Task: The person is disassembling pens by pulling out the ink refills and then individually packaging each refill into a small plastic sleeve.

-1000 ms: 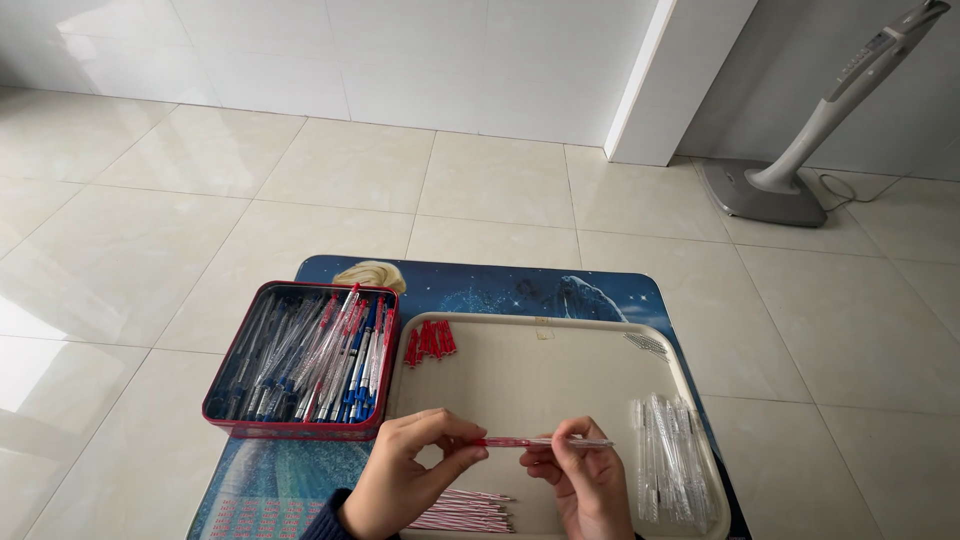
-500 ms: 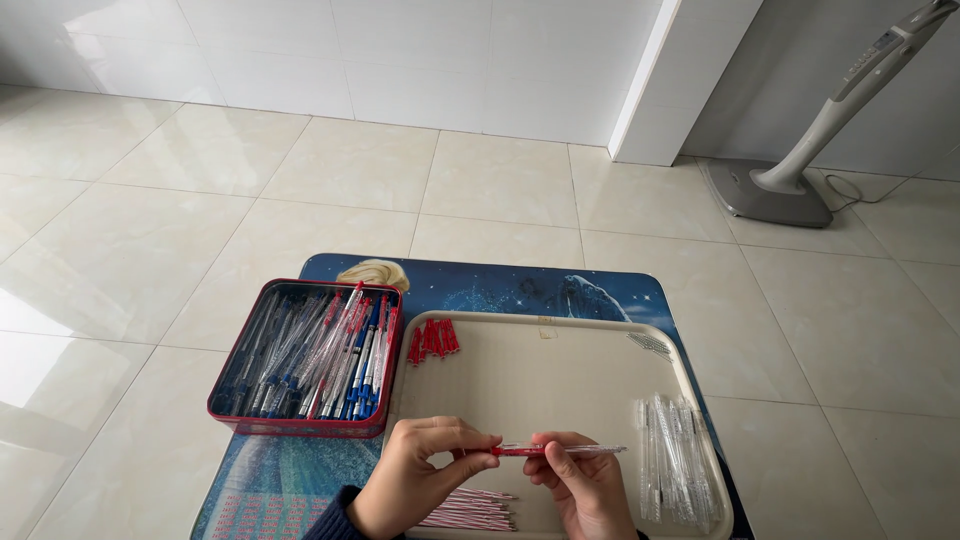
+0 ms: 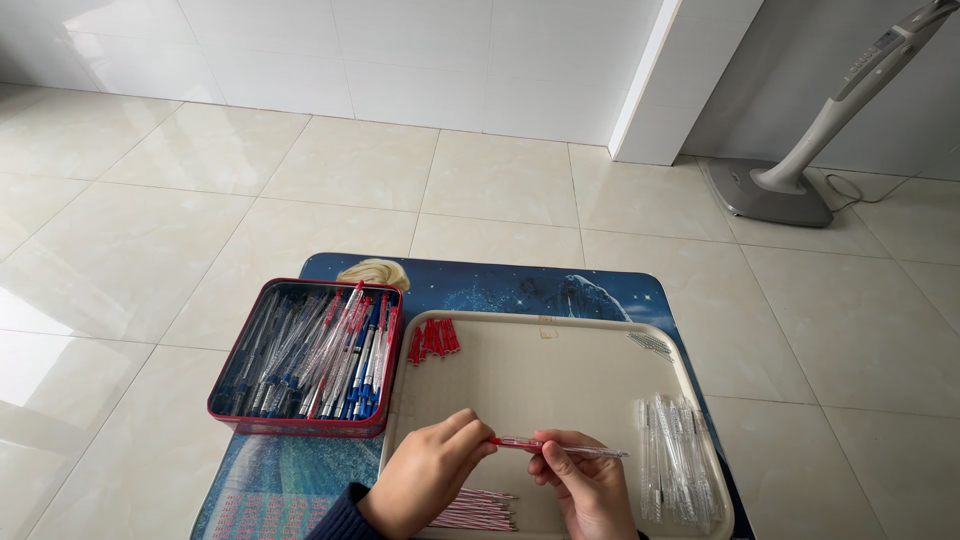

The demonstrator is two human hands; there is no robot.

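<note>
Left hand (image 3: pixel 425 478) pinching red end of pen (image 3: pixel 556 447); right hand (image 3: pixel 585 485) gripping clear barrel, above beige tray (image 3: pixel 520 395), near edge. Possibly pressing parts together; view small. Risk: misaligned push jamming, pen slipping onto refills (image 3: pixel 475 508).

To my left sits a red tin (image 3: pixel 300 425) packed with blue and red pens (image 3: pixel 330 355), on my blue picture-printed counter (image 3: pixel 520 285). Beyond it, pale glossy floor tiles (image 3: pixel 300 170) run to a white wall, and a grey upright vacuum (image 3: pixel 800 165) stands far right.
</note>
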